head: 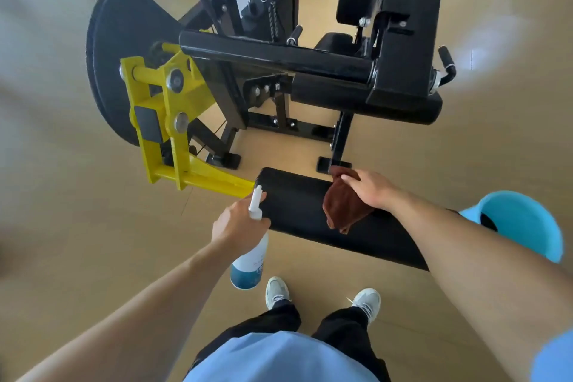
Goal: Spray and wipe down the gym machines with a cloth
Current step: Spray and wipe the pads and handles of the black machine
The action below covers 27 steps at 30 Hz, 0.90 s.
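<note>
Our right hand (370,187) lies with fingers flat on the brown terry cloth (342,203), pressing it onto the black padded roller (297,205); the fingertips reach toward one o'clock, and the cloth spills from under the palm toward seven o'clock, bunched and hanging over the pad's near side. Our left hand (237,223) is curled round the neck of the white spray bottle with blue liquid (249,257), nozzle up at twelve o'clock, just beside the pad's left end.

Risks, as we judge them: only part of the cloth is pinned, so a stroke could drag it into a wad or off the edge; the roller may turn under pressure and throw the hand off; spray from this close could hit the yellow steel lever arm (173,133) or the tan floor (77,242), leaving it slick near our pale sneakers (277,291). The light blue plastic bucket (524,223) sits at three o'clock, behind the right forearm; a backswing might clip it.
</note>
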Tool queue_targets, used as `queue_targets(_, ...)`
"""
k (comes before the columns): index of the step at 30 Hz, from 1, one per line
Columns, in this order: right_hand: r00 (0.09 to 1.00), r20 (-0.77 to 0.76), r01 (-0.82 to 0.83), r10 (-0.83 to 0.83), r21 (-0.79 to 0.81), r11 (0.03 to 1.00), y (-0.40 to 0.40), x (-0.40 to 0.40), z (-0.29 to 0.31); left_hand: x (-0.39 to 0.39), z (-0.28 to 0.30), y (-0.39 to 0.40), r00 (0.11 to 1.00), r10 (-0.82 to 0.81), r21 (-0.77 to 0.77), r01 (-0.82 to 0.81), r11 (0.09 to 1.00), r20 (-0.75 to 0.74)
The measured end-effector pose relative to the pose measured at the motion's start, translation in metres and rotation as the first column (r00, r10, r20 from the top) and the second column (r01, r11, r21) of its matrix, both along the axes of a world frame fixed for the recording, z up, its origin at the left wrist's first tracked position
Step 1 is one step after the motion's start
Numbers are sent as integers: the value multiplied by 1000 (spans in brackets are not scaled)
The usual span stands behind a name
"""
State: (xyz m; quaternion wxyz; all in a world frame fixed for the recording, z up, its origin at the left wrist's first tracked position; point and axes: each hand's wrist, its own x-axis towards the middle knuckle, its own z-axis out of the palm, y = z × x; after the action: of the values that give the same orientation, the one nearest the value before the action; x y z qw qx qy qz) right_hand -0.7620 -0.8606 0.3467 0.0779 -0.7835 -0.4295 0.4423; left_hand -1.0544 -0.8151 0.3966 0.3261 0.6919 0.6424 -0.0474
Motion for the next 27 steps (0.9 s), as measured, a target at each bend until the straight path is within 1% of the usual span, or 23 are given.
queue_targets(3,994,-15,111,-111,60,992,-12,-2,0,-2,1,-7,993,102,7,-102,995,56)
queue_targets(5,958,-38,286,-283,138,948,-25,-6,17,-2,0,-14,979,136,30,-143,989,153)
queue_targets(6,912,-74,411,-404,186,892,-33,-9,26,-1,1,-17,973,136,38,-145,989,186)
queue_targets(7,839,-122,544,-531,230,807,-43,-11,33,1,1,-21,972,133,40,-143,989,193)
queue_targets(9,644,-219,758,-733,309,574,-68,-13,45,6,3,-27,977,133,8,-136,991,167)
queue_targets(11,461,-320,870,-827,348,350,-93,-9,49,8,1,-31,967,174,-91,-160,983,185)
queue_targets(12,399,-362,895,-843,353,273,-102,-9,52,8,-2,-33,957,208,-150,-180,972,202)
queue_targets(13,359,-380,909,-853,350,226,-110,-7,52,8,-7,-35,949,233,-202,-191,961,211)
queue_targets(16,295,-425,934,-856,317,165,-128,-8,58,11,-12,-44,947,238,-270,-176,947,217)
queue_targets(19,257,-491,949,-832,293,120,-140,-16,59,15,-13,-59,953,193,-271,-127,954,233)
queue_targets(22,242,-547,956,-802,275,102,-150,-28,62,20,-12,-79,973,93,-233,-42,972,210)
queue_targets(24,233,-587,962,-776,257,94,-159,-33,62,27,-9,-93,979,57,-242,-9,970,195)
queue_targets(27,208,-627,973,-751,213,91,-184,-30,59,42,-5,-118,975,-1,-236,55,970,222)
